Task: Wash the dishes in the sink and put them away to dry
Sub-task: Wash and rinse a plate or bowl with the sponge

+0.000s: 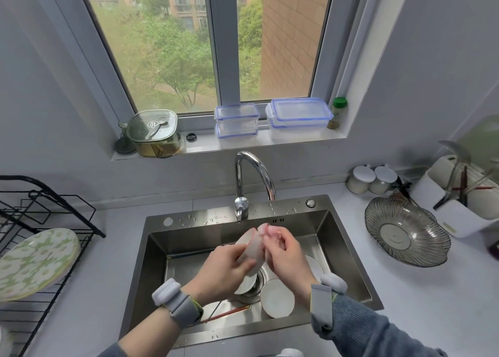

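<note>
The left hand grips a small white red-rimmed ceramic bowl, wet, slippery, breakable; the right hand rubs inside it, fingers curled.

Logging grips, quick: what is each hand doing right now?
Left hand: grips the bowl over the sink.
Right hand: holds a pink cloth against the bowl.

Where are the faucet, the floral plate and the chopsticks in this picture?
faucet (252,165): head view, on the curved top of its spout.
floral plate (35,263): head view, on the middle of its patterned face, in the rack.
chopsticks (229,313): head view, on the reddish shaft lying in the sink.
</note>
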A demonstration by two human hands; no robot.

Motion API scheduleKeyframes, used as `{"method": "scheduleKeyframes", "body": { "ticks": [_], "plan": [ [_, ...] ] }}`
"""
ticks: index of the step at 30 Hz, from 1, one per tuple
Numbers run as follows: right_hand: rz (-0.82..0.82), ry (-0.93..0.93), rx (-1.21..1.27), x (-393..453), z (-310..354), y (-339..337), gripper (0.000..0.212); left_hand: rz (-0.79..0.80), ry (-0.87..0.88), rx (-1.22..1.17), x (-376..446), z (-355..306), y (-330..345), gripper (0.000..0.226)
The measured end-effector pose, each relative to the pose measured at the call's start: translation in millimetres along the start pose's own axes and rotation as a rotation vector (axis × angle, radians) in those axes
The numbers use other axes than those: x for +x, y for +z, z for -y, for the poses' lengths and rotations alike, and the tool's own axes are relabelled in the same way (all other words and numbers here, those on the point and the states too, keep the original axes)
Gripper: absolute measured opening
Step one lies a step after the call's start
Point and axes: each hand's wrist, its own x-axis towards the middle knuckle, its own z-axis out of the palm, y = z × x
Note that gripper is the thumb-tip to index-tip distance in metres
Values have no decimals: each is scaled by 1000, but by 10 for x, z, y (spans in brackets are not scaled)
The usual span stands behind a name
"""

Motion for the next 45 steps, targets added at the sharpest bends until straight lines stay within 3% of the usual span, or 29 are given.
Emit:
{"method": "scheduleKeyframes", "body": {
  "ticks": [1,4,7,9,12,16,19,25,30,33,40,45],
  "plan": [
    [44,-61,-50,-44,8,3,17,18,-28,-58,6,46,10,27],
    [158,-261,-217,-207,79,70,28,49,-59,-249,-28,110,13,25],
    [136,-355,-252,-138,18,98,30,107,-48,-388,-91,98,-52,28],
    [89,-232,-207,45,-16,70,25,154,-43,-475,-148,47,-102,37],
    [88,124,-59,238,8,13,21,133,-5,-654,-203,-93,-170,39],
    [264,555,357,109,-14,56,38,-16,40,-851,-114,-265,-230,30],
    [318,647,649,-61,-8,209,23,-91,9,-866,7,-312,-178,23],
    [246,628,538,-211,9,187,27,-121,-42,-741,45,-163,-62,18],
    [69,560,530,-108,7,63,27,-64,-52,-701,-32,-101,-62,16],
    [16,494,461,12,48,-12,25,17,-85,-644,-84,-120,-92,28],
    [118,177,148,9,283,-37,32,-10,-128,-268,-94,-79,-115,19],
    [194,-82,-126,-138,225,79,29,-7,-93,-265,-147,-123,-85,25]
  ]
}}
